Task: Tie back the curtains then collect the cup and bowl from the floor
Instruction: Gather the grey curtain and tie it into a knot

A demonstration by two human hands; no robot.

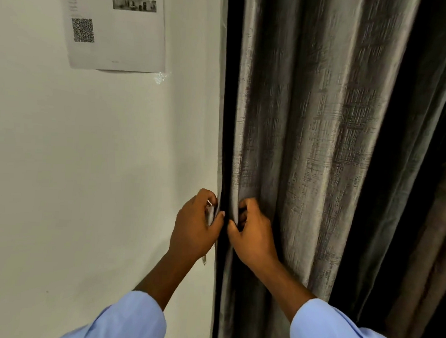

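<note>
A grey-brown textured curtain [307,136] hangs in deep folds on the right, its left edge against the white wall. My left hand [196,226] grips a thin grey strip, apparently a tie-back [210,214], right at the curtain's left edge; its lower end shows below my wrist. My right hand [252,234] pinches the curtain's front fold, fingers curled into the cloth, close beside the left hand. The cup and the bowl are out of view.
A white wall [88,175] fills the left half. A printed sheet with a QR code [113,28] is taped high on it. Dark folds of more curtain [418,228] run down the far right. Both forearms wear light blue sleeves.
</note>
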